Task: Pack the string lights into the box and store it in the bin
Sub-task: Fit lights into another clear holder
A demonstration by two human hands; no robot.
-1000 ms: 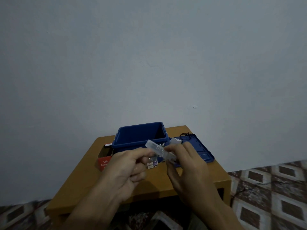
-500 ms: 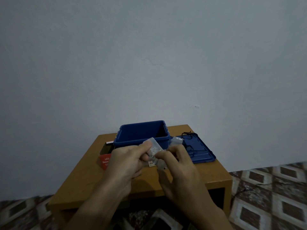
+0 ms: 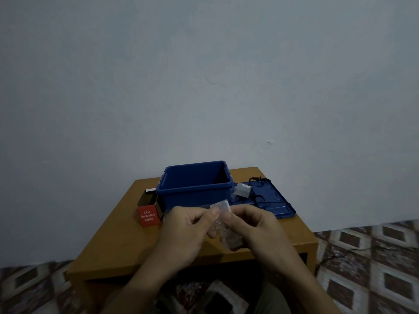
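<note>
- left hand [image 3: 188, 232], right hand [image 3: 254, 227]: thumbs and fingers pinch one clear light piece [image 3: 223, 208] between them, long axis running near to far.
- red box [image 3: 147, 215]: on table [image 3: 118, 241], left of the grip; left hand nearer.
- blue bin [image 3: 195, 191]: behind, open; black wire [image 3: 263, 198] on lid [image 3: 278, 207], right.

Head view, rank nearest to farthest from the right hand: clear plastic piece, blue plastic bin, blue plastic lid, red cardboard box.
1. clear plastic piece: pinched by the right hand, between both hands.
2. blue plastic lid, just behind to the right, and blue plastic bin, behind to the left: too close to call.
3. red cardboard box: far left, beyond the left hand.
</note>
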